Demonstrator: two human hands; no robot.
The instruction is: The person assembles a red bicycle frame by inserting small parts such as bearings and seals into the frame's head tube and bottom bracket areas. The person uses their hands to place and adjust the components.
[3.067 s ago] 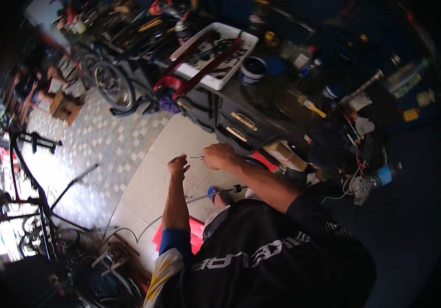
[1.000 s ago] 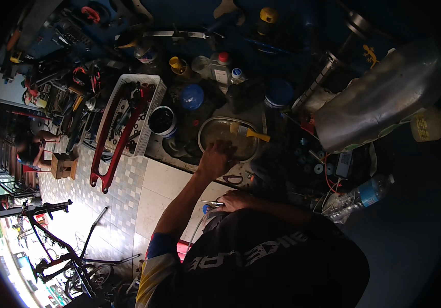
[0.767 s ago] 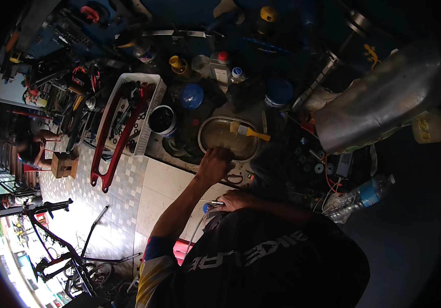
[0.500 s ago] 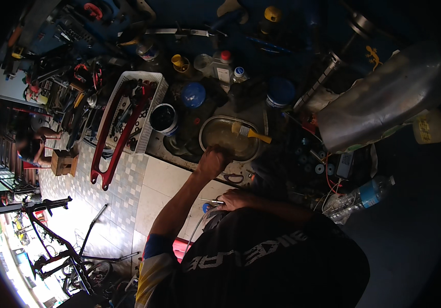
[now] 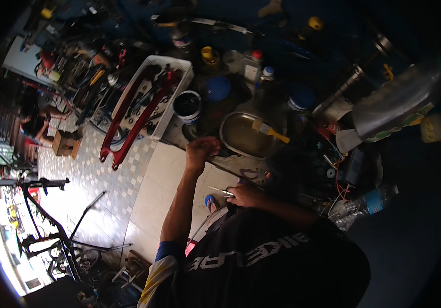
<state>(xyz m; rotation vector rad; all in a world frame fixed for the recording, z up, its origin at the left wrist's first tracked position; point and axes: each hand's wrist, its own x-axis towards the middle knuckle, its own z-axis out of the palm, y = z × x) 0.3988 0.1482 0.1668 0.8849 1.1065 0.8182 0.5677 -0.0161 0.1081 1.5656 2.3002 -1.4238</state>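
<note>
Dim workbench (image 5: 241,167); right hand (image 5: 246,195) grips unclear tool (image 5: 220,191).

Far left: white tray (image 5: 179,66) holding a red bicycle frame (image 5: 133,123). Beside it, a small round tub (image 5: 187,106) with dark contents and a blue lid (image 5: 218,88). Right: crumpled silver sheet (image 5: 395,102) and a clear plastic bottle (image 5: 364,205) with a blue label. Near left: tiled floor (image 5: 128,169) and a bicycle (image 5: 46,236).

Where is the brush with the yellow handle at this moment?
In the head view, the brush with the yellow handle lies across the right rim of the round metal basin on the workbench, up and to the right of the left hand.
</note>
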